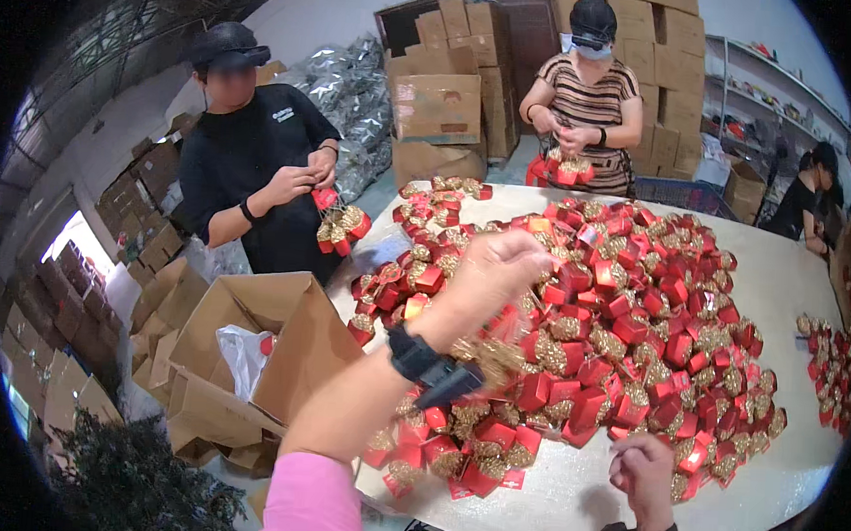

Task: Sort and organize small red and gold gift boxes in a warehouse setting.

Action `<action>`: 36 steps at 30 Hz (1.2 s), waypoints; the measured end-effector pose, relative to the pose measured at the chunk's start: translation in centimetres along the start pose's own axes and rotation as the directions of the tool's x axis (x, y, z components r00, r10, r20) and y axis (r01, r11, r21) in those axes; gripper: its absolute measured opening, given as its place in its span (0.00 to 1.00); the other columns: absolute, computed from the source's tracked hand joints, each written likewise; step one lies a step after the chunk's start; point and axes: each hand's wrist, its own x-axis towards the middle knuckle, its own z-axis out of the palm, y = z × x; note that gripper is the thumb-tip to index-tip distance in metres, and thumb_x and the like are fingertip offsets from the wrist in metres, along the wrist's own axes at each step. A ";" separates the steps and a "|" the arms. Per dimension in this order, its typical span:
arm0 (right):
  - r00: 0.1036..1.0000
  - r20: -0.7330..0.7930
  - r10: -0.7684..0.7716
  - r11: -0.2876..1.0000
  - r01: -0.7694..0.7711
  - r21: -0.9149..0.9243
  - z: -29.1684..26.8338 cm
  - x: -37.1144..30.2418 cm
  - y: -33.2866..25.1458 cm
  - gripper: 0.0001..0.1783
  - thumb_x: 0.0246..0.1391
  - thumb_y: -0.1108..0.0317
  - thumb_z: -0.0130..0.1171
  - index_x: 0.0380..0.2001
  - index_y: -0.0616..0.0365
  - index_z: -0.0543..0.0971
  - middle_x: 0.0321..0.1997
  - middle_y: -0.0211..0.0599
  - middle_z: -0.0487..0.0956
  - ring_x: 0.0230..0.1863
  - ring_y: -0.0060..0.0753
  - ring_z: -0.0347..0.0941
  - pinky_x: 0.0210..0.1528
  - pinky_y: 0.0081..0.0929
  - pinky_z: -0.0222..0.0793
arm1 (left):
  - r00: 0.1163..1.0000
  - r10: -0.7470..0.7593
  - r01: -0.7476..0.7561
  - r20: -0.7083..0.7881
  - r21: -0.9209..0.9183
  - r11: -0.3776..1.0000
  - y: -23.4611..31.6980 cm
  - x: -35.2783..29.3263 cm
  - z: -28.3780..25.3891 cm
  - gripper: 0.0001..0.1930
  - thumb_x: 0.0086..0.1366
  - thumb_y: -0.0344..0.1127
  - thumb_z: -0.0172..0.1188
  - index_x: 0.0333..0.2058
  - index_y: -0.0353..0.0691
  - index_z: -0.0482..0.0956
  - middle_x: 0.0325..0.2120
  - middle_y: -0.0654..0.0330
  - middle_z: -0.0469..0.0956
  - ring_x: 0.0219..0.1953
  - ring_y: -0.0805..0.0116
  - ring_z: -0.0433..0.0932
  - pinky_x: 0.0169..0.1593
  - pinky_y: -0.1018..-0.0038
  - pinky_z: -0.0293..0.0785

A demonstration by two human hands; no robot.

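Clock: 12 = far edge of the tabletop (790, 300).

Ornaments (587, 405), red faceted bodies with gold bumpy tops: main heap covers mid-tabletop, running from 11 round to 5. Judging by looks: light, body fairly stiff card or foam, red faces smooth and maybe slick, gold tops rough and likely to crush or shed. Best hold: opposite flats of the red body, or the thin hanging string for several at once; strings probably snag.

Left hand (497, 269) is over the heap, fingertips drawn together; can't tell if a string is between them. Blurred gold clump (498, 354) just under that wrist; can't tell if it hangs from the hand. Right hand (644, 470) at 5, near edge, fingers curled; grip unclear, nothing visible in it.

Counts:
- main heap: too overlapped for an exact number, well over 100
- smaller heap (834, 373) at 3: one, cut by view edge
- hanging clusters: two, one with black-shirted worker (259, 154) at 10, one with striped-top worker (590, 88) at 12; a few pieces each
- open carton (298, 355) beside tabletop at 9: one, with one white plastic bag (239, 357) inside
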 end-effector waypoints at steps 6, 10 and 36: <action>0.960 0.133 -0.246 0.960 0.223 0.170 8.1 2.8 -7.6 0.29 0.47 0.71 0.54 0.52 0.71 0.61 0.50 0.46 0.67 0.26 0.31 0.74 0.20 0.18 0.68 | 0.958 0.168 -0.124 0.232 -0.191 0.974 -4.2 -0.8 4.6 0.05 0.57 0.31 0.54 0.26 0.36 0.75 0.27 0.65 0.70 0.31 0.78 0.68 0.38 0.80 0.67; 0.961 0.129 -0.243 0.970 0.239 0.049 8.4 5.7 -6.7 0.19 0.48 0.73 0.51 0.45 0.67 0.68 0.37 0.41 0.74 0.21 0.26 0.72 0.18 0.15 0.66 | 0.903 0.300 -0.268 0.307 -0.143 0.953 -6.8 0.2 7.1 0.05 0.56 0.32 0.55 0.25 0.36 0.74 0.35 0.64 0.67 0.40 0.75 0.65 0.44 0.77 0.63; 0.804 -0.442 -0.397 0.891 0.222 -0.397 3.6 8.5 -10.5 0.03 0.51 0.73 0.48 0.26 0.58 0.71 0.19 0.27 0.67 0.19 0.18 0.61 0.18 0.12 0.54 | 0.288 -0.486 0.931 -0.825 0.122 0.344 -33.3 0.0 -31.6 0.47 0.43 0.73 0.46 0.58 0.52 0.51 0.55 0.45 0.56 0.58 0.44 0.53 0.57 0.50 0.48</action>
